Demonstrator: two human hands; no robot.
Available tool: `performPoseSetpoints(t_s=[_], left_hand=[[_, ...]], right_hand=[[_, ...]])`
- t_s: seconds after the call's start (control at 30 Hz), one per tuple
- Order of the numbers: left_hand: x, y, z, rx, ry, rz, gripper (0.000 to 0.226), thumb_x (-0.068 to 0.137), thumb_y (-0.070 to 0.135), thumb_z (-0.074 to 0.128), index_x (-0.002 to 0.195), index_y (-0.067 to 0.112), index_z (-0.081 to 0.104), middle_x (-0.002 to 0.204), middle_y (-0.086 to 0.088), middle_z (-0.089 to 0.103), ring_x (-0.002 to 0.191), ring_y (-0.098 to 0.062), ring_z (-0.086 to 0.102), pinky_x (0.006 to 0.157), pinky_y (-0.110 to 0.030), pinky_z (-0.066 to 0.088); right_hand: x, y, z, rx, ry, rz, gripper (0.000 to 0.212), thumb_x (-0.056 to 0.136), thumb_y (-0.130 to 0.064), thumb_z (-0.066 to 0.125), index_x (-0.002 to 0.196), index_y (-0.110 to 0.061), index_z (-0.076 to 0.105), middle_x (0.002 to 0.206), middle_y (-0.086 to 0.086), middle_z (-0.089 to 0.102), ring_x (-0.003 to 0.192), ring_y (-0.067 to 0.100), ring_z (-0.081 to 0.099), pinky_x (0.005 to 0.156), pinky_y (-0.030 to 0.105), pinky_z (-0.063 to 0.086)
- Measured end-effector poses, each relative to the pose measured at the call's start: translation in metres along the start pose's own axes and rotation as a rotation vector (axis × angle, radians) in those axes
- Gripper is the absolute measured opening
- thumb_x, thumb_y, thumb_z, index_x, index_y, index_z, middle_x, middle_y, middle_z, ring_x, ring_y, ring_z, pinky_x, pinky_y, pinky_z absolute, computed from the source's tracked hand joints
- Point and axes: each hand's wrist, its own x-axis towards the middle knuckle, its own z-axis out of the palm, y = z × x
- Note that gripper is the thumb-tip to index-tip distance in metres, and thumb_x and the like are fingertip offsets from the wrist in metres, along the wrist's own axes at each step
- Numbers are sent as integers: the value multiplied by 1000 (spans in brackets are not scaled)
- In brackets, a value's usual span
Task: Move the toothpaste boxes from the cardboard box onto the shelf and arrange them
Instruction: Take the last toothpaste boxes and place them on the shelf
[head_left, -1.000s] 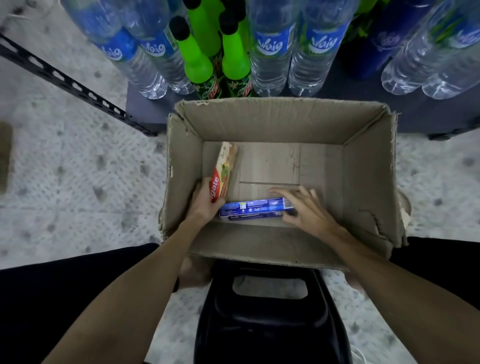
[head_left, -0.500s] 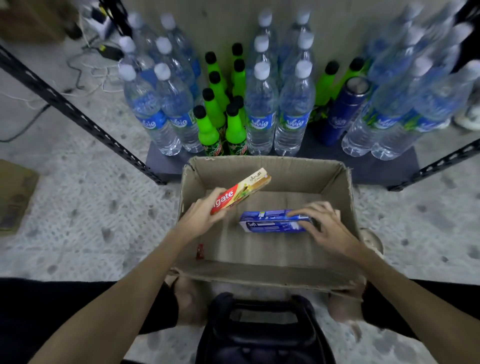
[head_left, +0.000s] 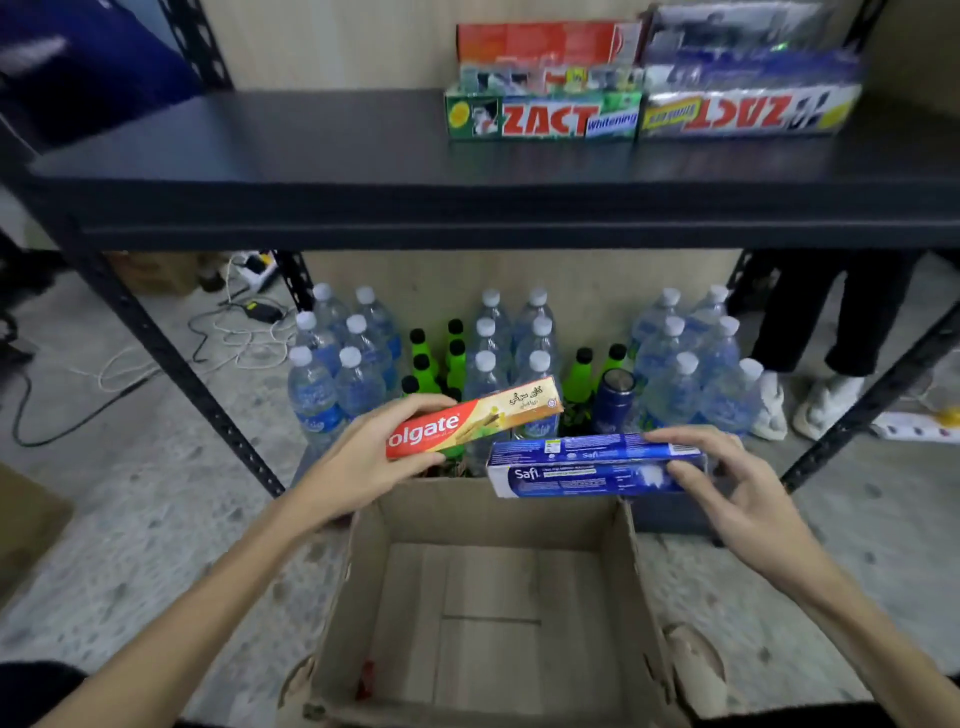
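Note:
My left hand (head_left: 358, 457) grips a red and tan Colgate toothpaste box (head_left: 475, 423) by its left end, held above the far rim of the cardboard box (head_left: 343, 597). My right hand (head_left: 727, 480) holds a blue Safi toothpaste box (head_left: 582, 467) by its right end, just right of and below the Colgate box. The cardboard box on the floor below shows a bare bottom. The black shelf (head_left: 322, 140) spans the top of the view, with stacked Zact toothpaste boxes (head_left: 644, 88) at its back right.
Water bottles (head_left: 343, 364), green bottles (head_left: 436, 358) and a blue can (head_left: 615, 397) stand under the shelf. Black shelf posts (head_left: 171, 364) slant at both sides. Cables (head_left: 234, 338) lie on the floor at left. A person's legs and white shoes (head_left: 826, 400) stand at right.
Both hands have lifted the Colgate and Safi boxes out of the cardboard box and up toward the shelf. The view has tilted up, bringing the shelf and the Zact boxes into sight.

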Motion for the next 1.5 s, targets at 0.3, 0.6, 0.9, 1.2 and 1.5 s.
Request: performPoseSetpoints(t_s=[0.3,0.6,0.9,1.2,1.5], left_hand=[[42,119,-125,153,156,253,58,86,39,77,139,37,55,138,21,58,121,-8,59,89,-17,49],[126,152,-179,200,182,273,56,85,34,80,134,44,54,127,21,63,115,-4,60,89,-21,51],[207,121,-169,329,123,303,54,86,30,81,134,44,58,135,21,57,127,0,50,106,-31,44],[230,112,-149,381,287,377,42,85,48,74,127,42,67,140,15,44,138,-11,30,115,-32,26],[245,97,-166,231,229,235,74,66,67,83,133,47,58,141,29,42,136,6,27,108,-23,27]], right_hand=[[39,-91,-105,247,261,-181,29,94,-8,55,110,-24,73,119,-3,71,105,5,65,86,14,52],[116,-116,-184,192,376,-293,25,98,-11,55,119,-17,68,121,-7,71,106,6,64,95,15,49],[182,-78,-233,-84,336,-203,24,100,-15,59,118,-26,71,125,-11,70,116,5,62,105,21,43],[214,-59,-242,-424,274,-140,31,86,-48,69,117,-49,64,124,-15,67,124,18,55,109,48,42],[222,-67,-226,-573,253,-82,60,64,-67,76,119,-53,56,124,-17,60,127,14,37,102,43,27]])
